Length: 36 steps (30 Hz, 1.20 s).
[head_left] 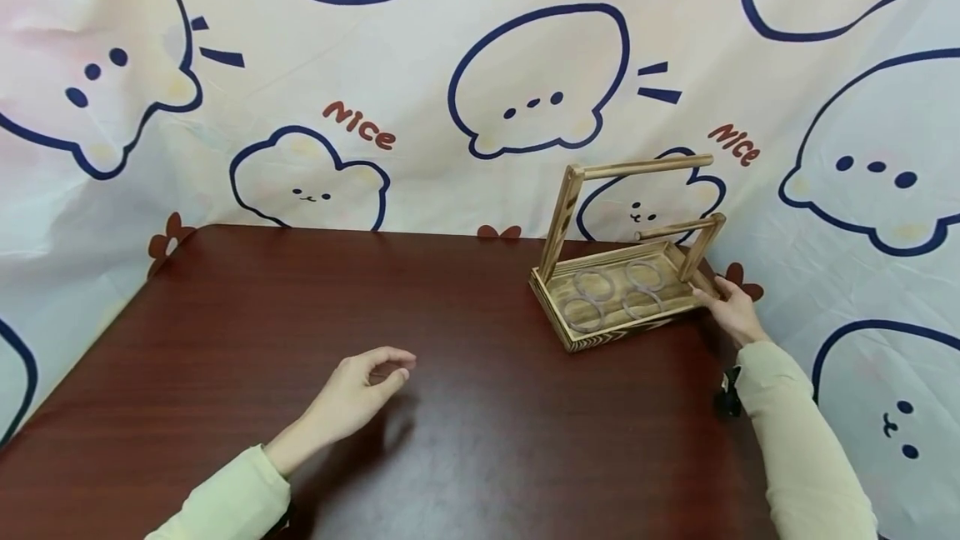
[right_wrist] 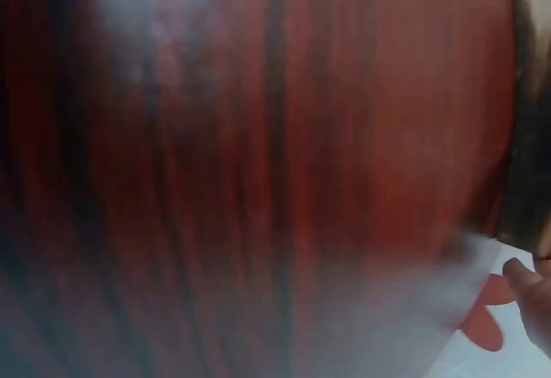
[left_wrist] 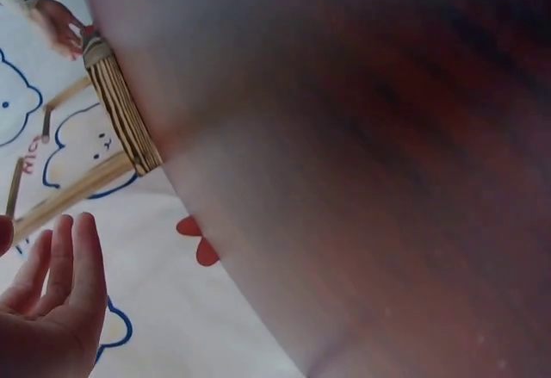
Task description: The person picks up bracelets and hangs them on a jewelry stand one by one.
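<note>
A wooden rack (head_left: 619, 332) with a shallow tray base stands at the back right of the table. A post rises from each end, each carrying a horizontal bar, one higher than the other; several ring outlines (head_left: 643, 275) show on the tray floor. At the rack's right end my right hand (head_left: 733, 313) grips the tray edge, thumb at the near rim. In the right wrist view only part of that hand (right_wrist: 535, 305) shows, under the rack's dark end (right_wrist: 527, 189). My left hand (head_left: 351, 390) hovers over the middle of the table with loosely curved fingers, holding nothing.
The dark red-brown table (head_left: 247, 332) is glossy. A pale printed cloth (head_left: 420, 65) hangs behind it and along both sides, close beyond the rack and my right forearm.
</note>
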Each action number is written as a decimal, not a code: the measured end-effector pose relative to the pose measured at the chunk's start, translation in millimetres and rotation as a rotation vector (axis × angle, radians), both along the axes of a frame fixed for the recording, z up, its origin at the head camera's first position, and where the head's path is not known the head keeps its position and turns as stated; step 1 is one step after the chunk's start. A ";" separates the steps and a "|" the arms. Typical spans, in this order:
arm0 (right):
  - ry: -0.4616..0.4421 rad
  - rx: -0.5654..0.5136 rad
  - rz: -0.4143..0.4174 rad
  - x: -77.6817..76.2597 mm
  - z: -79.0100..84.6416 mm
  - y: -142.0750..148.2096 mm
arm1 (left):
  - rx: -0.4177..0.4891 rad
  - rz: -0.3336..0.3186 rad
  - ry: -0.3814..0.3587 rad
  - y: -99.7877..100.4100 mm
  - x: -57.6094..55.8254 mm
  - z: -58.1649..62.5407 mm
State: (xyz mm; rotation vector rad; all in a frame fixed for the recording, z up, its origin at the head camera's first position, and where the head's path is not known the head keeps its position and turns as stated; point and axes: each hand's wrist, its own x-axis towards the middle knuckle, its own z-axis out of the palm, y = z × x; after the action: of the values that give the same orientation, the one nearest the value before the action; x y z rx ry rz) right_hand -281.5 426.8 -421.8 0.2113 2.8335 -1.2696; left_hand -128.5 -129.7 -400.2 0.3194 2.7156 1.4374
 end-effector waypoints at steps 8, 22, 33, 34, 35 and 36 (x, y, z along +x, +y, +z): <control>-0.073 0.025 -0.013 3.8 -5.7 7.0 | 0.000 -0.068 -0.003 3.4 3.6 2.9; -0.048 0.034 -0.002 12.8 -4.8 -1.6 | -0.043 -0.097 0.019 10.8 6.9 1.5; -0.051 0.145 0.056 28.2 -1.6 -9.7 | -0.056 -0.161 -0.040 23.2 13.1 -3.7; -0.045 0.149 0.058 30.0 -1.6 -10.2 | -0.053 -0.175 -0.040 25.3 12.9 -4.3; -0.037 0.153 0.059 31.5 -1.8 -10.6 | -0.054 -0.191 -0.037 27.8 12.6 -5.0; -0.029 0.158 0.061 32.8 -2.1 -11.0 | -0.053 -0.211 -0.034 30.5 12.4 -5.4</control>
State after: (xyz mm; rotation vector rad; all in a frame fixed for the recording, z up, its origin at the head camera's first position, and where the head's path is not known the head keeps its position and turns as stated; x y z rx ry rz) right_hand -248.7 415.8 -423.9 0.1445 2.8922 -1.0241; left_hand -116.1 -99.2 -405.6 0.5543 2.5956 1.3001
